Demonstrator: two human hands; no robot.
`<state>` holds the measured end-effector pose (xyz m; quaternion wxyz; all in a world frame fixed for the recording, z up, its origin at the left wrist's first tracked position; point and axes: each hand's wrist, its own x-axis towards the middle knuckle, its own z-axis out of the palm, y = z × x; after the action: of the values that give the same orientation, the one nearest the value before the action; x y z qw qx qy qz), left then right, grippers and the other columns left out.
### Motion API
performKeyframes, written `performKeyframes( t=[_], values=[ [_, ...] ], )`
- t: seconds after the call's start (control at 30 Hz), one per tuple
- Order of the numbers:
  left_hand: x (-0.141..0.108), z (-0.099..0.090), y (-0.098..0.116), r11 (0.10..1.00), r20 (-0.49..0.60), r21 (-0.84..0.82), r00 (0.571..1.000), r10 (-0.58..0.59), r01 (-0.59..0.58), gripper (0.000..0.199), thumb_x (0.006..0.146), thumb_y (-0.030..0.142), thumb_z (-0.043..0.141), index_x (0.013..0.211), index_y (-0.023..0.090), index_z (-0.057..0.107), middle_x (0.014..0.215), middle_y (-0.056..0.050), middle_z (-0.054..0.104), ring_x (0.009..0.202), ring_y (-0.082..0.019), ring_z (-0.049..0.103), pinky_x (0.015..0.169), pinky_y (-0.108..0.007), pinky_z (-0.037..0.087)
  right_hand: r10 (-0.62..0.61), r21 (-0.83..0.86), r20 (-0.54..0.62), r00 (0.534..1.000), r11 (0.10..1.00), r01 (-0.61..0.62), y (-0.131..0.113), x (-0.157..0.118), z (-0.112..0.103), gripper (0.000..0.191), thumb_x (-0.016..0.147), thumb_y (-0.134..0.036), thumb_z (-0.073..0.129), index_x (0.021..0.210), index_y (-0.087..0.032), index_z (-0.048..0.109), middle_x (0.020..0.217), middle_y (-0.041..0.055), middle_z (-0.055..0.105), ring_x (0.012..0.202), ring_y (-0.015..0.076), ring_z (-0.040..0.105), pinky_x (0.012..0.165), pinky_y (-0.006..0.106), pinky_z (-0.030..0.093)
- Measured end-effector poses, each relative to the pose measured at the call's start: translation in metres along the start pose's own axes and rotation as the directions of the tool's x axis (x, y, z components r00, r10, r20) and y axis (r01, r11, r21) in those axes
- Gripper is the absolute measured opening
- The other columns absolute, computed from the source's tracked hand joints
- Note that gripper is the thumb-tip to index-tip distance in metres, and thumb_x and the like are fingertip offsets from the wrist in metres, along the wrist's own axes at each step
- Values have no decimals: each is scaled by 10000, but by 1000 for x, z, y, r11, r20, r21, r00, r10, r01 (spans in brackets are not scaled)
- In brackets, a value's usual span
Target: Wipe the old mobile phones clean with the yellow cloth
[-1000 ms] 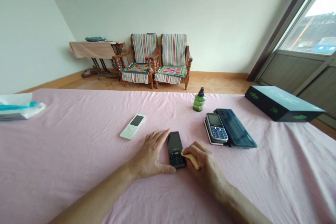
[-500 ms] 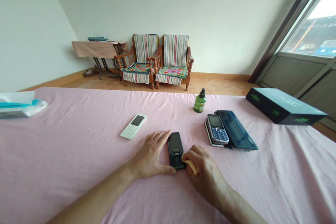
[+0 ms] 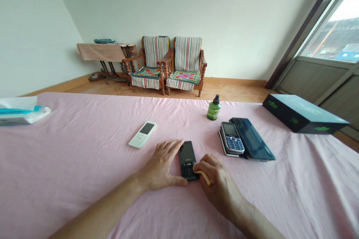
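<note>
The right hand [image 3: 220, 179] pinches a yellow cloth [image 3: 205, 176] in its grip, the tip now slightly farther over the black keypad phone [image 3: 187, 153]; the left hand [image 3: 157, 167] stays spread beside it.

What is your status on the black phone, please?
Left hand bracing the black phone from its left. Right hand holding yellow cloth at its right edge. Phone face up on pink cover; nothing seen blocking either hand.
</note>
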<state>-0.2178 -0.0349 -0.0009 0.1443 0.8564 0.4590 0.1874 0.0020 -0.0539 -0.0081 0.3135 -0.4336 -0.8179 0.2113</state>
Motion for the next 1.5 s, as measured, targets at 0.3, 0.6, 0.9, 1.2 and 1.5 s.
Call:
performKeyframes(
  t=[0.3,0.6,0.9,1.2,1.5],
  values=[
    [0,1,-2,1000,-10,18,1000,18,-18,1079,646,782,614,1464,187,237,1435,-162,389,1304,-356,351,1077,-504,263,0,-11,-5,1000,1000,0,-1,1,0,281,738,41,474,790,-170,651,777,47,564,743,179,516,659,277,388],
    [0,0,-1,1000,-6,-1,1000,13,-13,1069,644,776,624,1462,207,235,1435,-161,387,1306,-355,346,1075,-506,260,3,12,-24,1000,1000,-2,1,3,1,282,701,43,470,765,-175,637,780,39,561,737,174,520,651,271,390],
    [0,1,-1,1000,-12,3,1000,14,-14,1063,641,755,649,1464,220,239,1437,-152,389,1305,-359,349,1072,-508,263,24,15,-18,1000,1000,-24,-1,3,2,269,701,46,474,756,-167,631,775,42,564,744,178,520,656,275,388],
    [0,0,0,1000,-5,-3,1000,14,-14,1057,645,768,632,1462,222,240,1437,-153,388,1306,-361,346,1072,-514,259,39,28,-31,999,999,-39,-1,4,1,288,676,52,472,745,-173,640,767,34,562,736,172,524,642,269,379],
    [1,0,0,1000,-5,-2,1000,10,-10,1060,644,755,646,1464,220,240,1440,-148,386,1305,-363,349,1072,-513,262,47,45,-20,999,998,-46,1,4,2,287,683,44,464,756,-172,640,779,38,558,745,174,521,648,271,383]
  ],
)
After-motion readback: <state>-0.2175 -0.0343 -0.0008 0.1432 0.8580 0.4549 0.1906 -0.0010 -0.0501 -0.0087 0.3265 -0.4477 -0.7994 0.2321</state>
